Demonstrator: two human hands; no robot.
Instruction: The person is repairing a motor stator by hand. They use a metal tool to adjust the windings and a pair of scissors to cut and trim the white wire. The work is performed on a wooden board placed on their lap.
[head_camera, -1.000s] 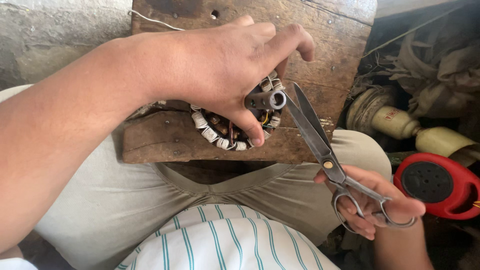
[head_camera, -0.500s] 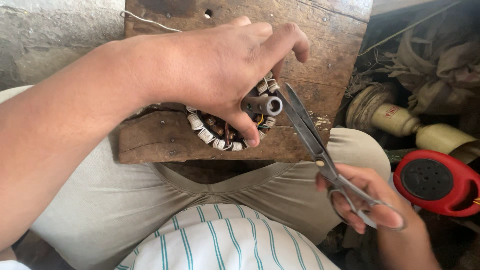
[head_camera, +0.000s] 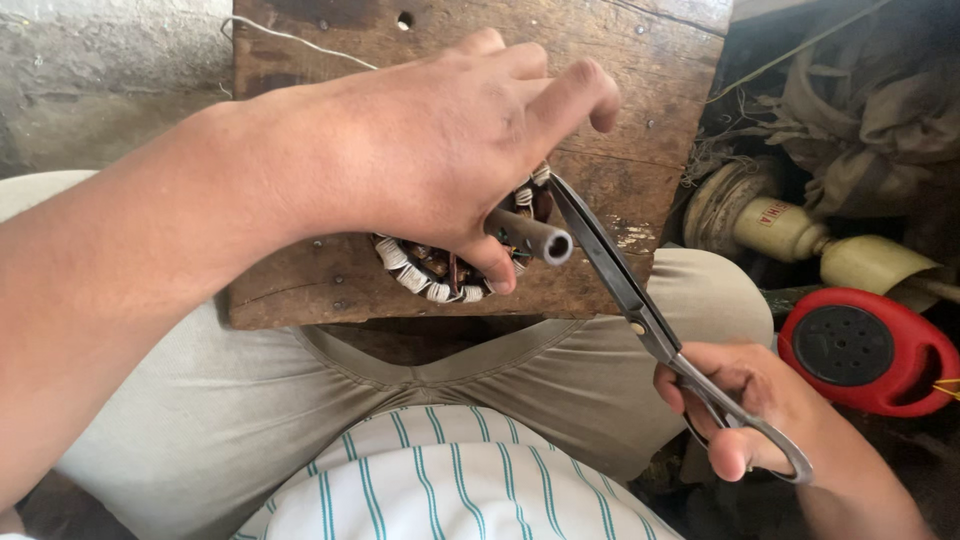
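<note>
left hand (head_camera: 440, 160) gripping the stator (head_camera: 455, 265) on the wooden block (head_camera: 300, 290) | right hand (head_camera: 760, 410) closing around scissors (head_camera: 625, 290) — blades touching the stator's right edge

Left hand (head_camera: 440, 160) covers most of wound stator (head_camera: 440, 275); scissors (head_camera: 640, 310) tips hidden behind it; right hand (head_camera: 770, 420) forearm cut off at bottom edge.

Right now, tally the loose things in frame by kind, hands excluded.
Wound motor stator: 1
Metal shaft: 1
Scissors: 1
Wooden block: 1
Red round casing: 1
Cream motor part: 1
Total: 6
</note>
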